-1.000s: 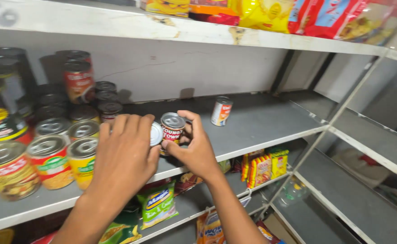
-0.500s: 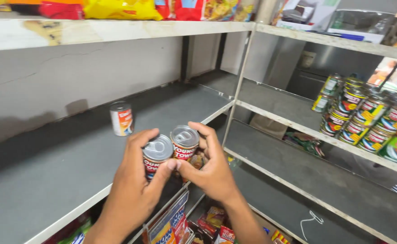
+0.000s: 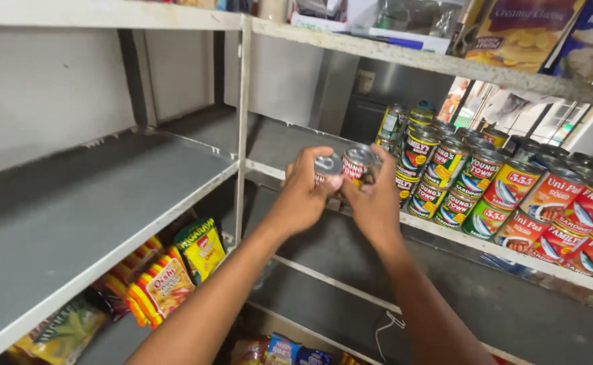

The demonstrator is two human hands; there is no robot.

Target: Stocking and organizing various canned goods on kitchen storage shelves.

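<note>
- Head view: the left hand (image 3: 301, 191) is curled around a small tin (image 3: 327, 169) with a plain silver lid, fingers wrapped over its side.
- Head view: the right hand (image 3: 376, 203) grips a second tin (image 3: 358, 162) with a red label, thumb on the near side and fingers round the far side.
- The two tins touch each other side by side, upright, held in the air just in front of the near edge of the right-hand shelf (image 3: 445, 233), not resting on it.
- On that shelf, just beyond the hands, stand the stacked cans (image 3: 485, 189), packed in rows towards the right end, with red, green and yellow labels.
- The part of that shelf nearest the upright post (image 3: 243, 128) is bare grey board; the two tins hover close to the left end of the rows.
- The left-hand shelf (image 3: 73, 223) shows only grey surface in this picture.
- Below it lie snack packets (image 3: 175, 270) in yellow, green and orange.
- Judged from this: the two tins are carried as far as the stocked shelf but not set down; both hands are full, so placing them beside the rows is what remains.
</note>
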